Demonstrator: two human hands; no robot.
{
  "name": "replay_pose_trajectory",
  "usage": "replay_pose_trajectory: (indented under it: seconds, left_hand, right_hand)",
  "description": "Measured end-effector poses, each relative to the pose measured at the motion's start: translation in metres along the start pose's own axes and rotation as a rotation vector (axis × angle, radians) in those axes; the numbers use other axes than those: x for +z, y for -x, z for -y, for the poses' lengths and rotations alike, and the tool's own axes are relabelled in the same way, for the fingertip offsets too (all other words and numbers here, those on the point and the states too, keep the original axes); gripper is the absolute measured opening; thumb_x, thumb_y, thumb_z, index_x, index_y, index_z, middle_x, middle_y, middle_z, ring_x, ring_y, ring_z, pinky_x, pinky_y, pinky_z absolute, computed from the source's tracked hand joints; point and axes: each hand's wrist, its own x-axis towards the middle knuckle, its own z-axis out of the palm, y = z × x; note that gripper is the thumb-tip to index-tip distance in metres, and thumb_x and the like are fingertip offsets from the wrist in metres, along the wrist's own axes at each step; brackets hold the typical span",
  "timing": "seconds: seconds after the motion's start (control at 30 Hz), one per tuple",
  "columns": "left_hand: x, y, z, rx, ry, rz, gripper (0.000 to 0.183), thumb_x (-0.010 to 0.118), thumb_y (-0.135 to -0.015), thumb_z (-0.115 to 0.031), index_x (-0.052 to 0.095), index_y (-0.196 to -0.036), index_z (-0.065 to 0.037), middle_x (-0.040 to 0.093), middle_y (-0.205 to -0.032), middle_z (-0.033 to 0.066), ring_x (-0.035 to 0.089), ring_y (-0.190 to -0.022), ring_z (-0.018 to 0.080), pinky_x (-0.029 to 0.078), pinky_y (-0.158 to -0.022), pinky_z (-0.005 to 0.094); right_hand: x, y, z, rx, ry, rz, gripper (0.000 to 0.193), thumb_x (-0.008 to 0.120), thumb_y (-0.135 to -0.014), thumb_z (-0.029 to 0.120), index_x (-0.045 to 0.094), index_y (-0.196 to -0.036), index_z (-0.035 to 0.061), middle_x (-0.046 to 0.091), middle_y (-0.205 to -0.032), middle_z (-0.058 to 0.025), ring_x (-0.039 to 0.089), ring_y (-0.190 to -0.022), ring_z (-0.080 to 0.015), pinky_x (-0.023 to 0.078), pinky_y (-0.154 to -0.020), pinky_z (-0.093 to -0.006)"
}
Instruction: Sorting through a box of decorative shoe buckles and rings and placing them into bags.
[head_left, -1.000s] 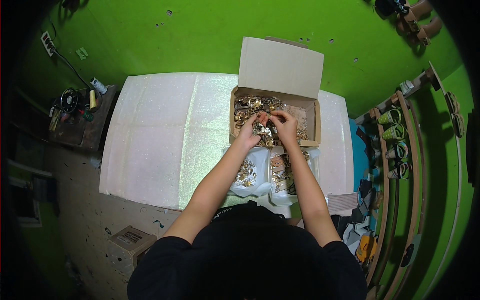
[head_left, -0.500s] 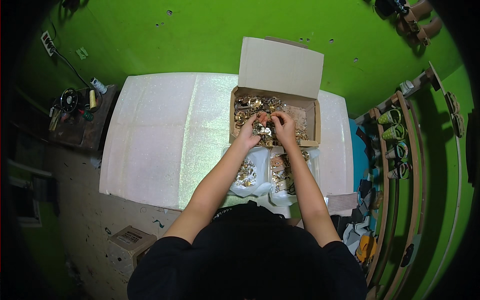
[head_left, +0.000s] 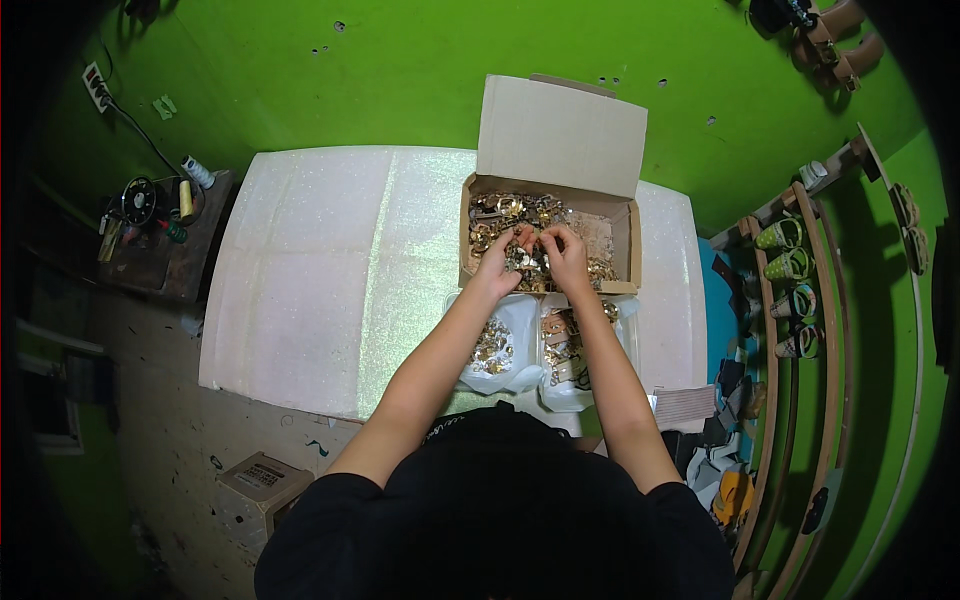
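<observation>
Box (head_left: 631,245), long axis left-to-right, open lid (head_left: 560,135) pointing toward wall (head_left: 400,80); left hand (head_left: 500,266) and right hand (head_left: 568,258) above metal pieces (head_left: 514,206), each grip's state indiscernible.

green wall (head_left: 420,80); white glittery bench (head_left: 290,270), pale green sheen; brown box (head_left: 626,235); gold and silver metal pieces (head_left: 513,207); white tubs (head_left: 518,378); black shirt (head_left: 490,510); orange scrap (head_left: 735,492).

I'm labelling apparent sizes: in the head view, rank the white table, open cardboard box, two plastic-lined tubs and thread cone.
White table
Open cardboard box
Left tub and right tub: too alike to rank, both partly hidden
Thread cone
</observation>
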Motion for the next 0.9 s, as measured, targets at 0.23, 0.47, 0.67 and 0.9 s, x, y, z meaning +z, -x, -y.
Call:
replay_pose_trajectory:
  seconds: [0.23, 0.47, 0.67, 0.9]
  left_hand:
    - [0.001, -0.003, 0.002, 0.01, -0.017, -0.043, 0.022, 0.038, -0.087, -0.019, 0.05, -0.099, -0.005, 0.058, -0.093, 0.0053, 0.054, -0.078, 0.0155, 0.046, -0.072, 0.0283]
    - [-0.007, -0.006, 0.0, 0.014, -0.031, 0.006, 0.021, 0.038, -0.087, -0.018, 0.05, -0.098, -0.005, 0.058, -0.093, 0.0059, 0.054, -0.081, 0.0158, 0.046, -0.072, 0.0272]
    - [-0.004, -0.006, 0.001, 0.014, -0.019, -0.005, 0.021, 0.039, -0.087, -0.018, 0.05, -0.097, -0.003, 0.058, -0.094, 0.0077, 0.055, -0.08, 0.0162, 0.047, -0.071, 0.027]
    - [-0.004, -0.005, 0.0, -0.02, 0.041, 0.02, 0.018, 0.042, -0.086, -0.015, 0.049, -0.096, -0.002, 0.057, -0.092, 0.0086, 0.056, -0.082, 0.0189, 0.048, -0.073, 0.0278]
  right_hand:
    - [0.001, 0.001, -0.001, 0.067, -0.031, 0.007, 0.011, 0.057, -0.075, 0.01, 0.058, -0.079, -0.0008, 0.058, -0.069, -0.0074, 0.053, -0.063, -0.0128, 0.043, -0.06, -0.0251]
    - [-0.001, 0.0, 0.012, 0.079, -0.062, 0.039, 0.01, 0.058, -0.073, 0.006, 0.06, -0.079, -0.0016, 0.06, -0.072, -0.0085, 0.056, -0.065, -0.0147, 0.044, -0.062, -0.0255]
    - [-0.003, -0.002, 0.009, -0.017, -0.046, -0.001, 0.011, 0.058, -0.071, 0.005, 0.06, -0.079, -0.0018, 0.059, -0.077, -0.0103, 0.056, -0.069, -0.0179, 0.044, -0.064, -0.0261]
    - [-0.005, -0.004, 0.019, 0.122, 0.0, 0.026, 0.011, 0.058, -0.07, 0.003, 0.061, -0.08, 0.0002, 0.058, -0.076, -0.0113, 0.057, -0.065, -0.0204, 0.045, -0.06, -0.0274]
